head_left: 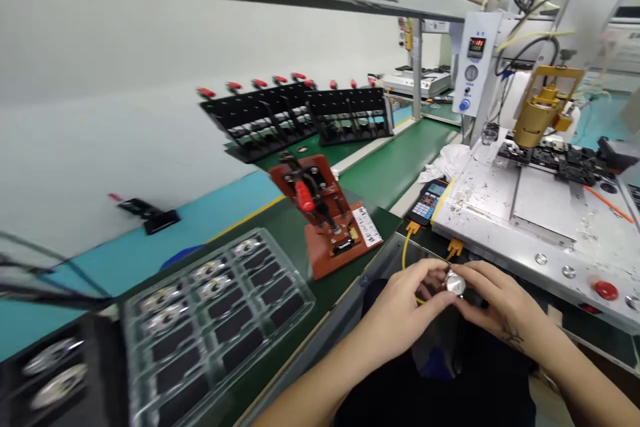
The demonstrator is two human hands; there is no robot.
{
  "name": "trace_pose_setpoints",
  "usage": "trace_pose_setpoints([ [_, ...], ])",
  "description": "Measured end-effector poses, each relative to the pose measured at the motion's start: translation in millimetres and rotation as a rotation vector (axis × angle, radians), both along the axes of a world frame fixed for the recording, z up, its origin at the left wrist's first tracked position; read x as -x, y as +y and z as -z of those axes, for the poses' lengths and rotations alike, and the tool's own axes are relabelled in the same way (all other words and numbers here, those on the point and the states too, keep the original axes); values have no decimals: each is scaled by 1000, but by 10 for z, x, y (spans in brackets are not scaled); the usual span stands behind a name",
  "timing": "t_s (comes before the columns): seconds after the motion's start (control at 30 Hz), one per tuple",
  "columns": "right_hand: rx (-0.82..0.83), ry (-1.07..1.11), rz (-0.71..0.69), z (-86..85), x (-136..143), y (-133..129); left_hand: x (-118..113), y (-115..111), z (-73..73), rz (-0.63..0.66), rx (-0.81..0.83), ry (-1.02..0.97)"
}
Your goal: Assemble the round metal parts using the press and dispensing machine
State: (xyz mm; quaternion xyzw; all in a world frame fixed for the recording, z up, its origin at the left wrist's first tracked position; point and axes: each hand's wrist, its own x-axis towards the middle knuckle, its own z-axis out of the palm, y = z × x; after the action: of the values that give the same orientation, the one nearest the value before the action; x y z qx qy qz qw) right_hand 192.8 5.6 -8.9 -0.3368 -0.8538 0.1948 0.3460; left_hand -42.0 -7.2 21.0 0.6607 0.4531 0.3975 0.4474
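Note:
A small silvery part with a round face (455,283) is held between both hands, low and right of centre, above the lap. My left hand (413,303) pinches it from the left with thumb and fingers. From the right, my right hand (493,297) grips its edge, thumb below and index finger above. A red-brown clamp fixture (320,253) with a red-tipped lever stands to the left of the hands. Further left lies a clear plastic tray (220,373) with several shiny parts in its upper and left compartments.
At the right stands a metal press machine (480,213) with a brass head (537,117) and control box (475,63). A handheld keypad device (427,203) lies beside it. Black racks (265,113) stand at the back. A dark tray (95,373) sits at the lower left.

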Motion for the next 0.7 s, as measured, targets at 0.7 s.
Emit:
trace_pose_setpoints([
  [0.7, 58, 157, -126, -118, 1146, 888, 1633, 1117, -1598, -493, -732, -95],
])
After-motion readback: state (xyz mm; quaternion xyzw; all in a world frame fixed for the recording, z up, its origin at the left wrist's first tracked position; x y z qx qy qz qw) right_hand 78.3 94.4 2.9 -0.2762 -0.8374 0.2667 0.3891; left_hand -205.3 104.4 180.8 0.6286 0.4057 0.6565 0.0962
